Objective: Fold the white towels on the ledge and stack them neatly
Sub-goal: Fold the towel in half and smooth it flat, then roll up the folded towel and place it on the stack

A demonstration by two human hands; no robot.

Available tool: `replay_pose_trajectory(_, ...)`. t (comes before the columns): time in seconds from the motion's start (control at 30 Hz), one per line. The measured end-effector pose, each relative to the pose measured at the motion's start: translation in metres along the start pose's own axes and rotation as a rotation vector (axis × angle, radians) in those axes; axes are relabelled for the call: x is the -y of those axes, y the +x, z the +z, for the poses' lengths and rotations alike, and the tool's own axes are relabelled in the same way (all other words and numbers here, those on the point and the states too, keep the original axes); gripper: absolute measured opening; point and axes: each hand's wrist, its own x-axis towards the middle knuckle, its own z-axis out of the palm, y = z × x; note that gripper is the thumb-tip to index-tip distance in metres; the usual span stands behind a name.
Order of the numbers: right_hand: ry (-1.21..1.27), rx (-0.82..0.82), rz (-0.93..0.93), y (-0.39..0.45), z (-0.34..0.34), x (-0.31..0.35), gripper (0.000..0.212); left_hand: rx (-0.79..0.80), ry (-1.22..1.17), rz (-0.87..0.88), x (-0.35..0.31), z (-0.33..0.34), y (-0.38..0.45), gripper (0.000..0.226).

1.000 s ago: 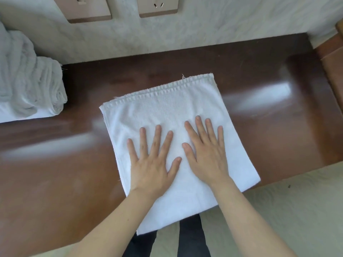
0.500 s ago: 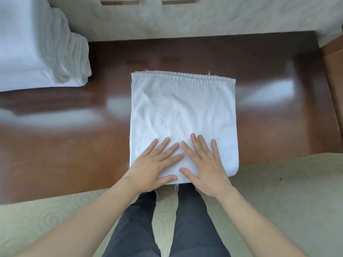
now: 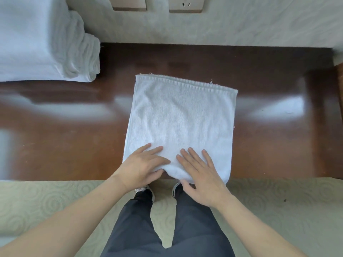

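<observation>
A white towel (image 3: 181, 123), folded to a near square, lies flat on the dark wooden ledge (image 3: 269, 138), its near edge hanging slightly past the ledge's front. My left hand (image 3: 144, 164) and my right hand (image 3: 200, 175) rest side by side on that near edge. Fingers lie on top and both thumbs are tucked under the edge, which bulges up between them. A stack of folded white towels (image 3: 46, 43) sits on the ledge at the far left.
A pale wall (image 3: 241, 25) with a blank switch plate (image 3: 128, 3) and a socket plate (image 3: 185, 4) closes off the back of the ledge. Patterned carpet (image 3: 278, 210) lies below the front edge. My legs and shoes stand against the ledge.
The towel turned from skewed to square with the ledge. Both hands slid from its middle to its near edge, and the thumbs now curl under that edge.
</observation>
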Motion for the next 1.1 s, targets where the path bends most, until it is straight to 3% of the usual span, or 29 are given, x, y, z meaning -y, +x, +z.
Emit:
replay_pose_trajectory(0.1,0.053,0.042,0.018,0.008,-0.013,-0.002,0.079,0.058,-0.164,-0.300,-0.008,-0.022,0.022,0.041)
replay_pose_trajectory(0.17,0.049,0.025,0.004,0.016,-0.017,-0.004,0.069,0.173,-0.257,-0.446,-0.008,-0.034,0.034,0.046)
replay_pose_trajectory(0.3,0.171,-0.059,0.025,0.035,-0.044,-0.010,0.039,0.227,-0.308,-0.534,-0.002,-0.052,0.054,0.023)
replay_pose_trajectory(0.43,0.304,0.056,0.212,0.053,-0.089,-0.024,0.017,0.210,-0.414,-0.628,0.015,-0.064,0.071,0.023)
replay_pose_trajectory(0.67,0.280,0.139,0.446,0.090,-0.140,-0.063,0.012,0.284,-0.487,-0.698,0.053,-0.092,0.116,0.017)
replay_pose_trajectory(0.83,0.254,0.104,0.552,0.116,-0.160,-0.080,0.015,0.417,-0.463,-0.697,0.078,-0.109,0.134,0.032)
replay_pose_trajectory(0.97,0.195,0.093,0.633,0.135,-0.169,-0.088,0.013,0.243,-0.349,-0.649,0.106,-0.119,0.149,0.009)
replay_pose_trajectory(1.1,0.111,0.042,0.686,0.150,-0.173,-0.094,0.018,0.042,-0.361,-0.660,0.127,-0.119,0.168,0.003)
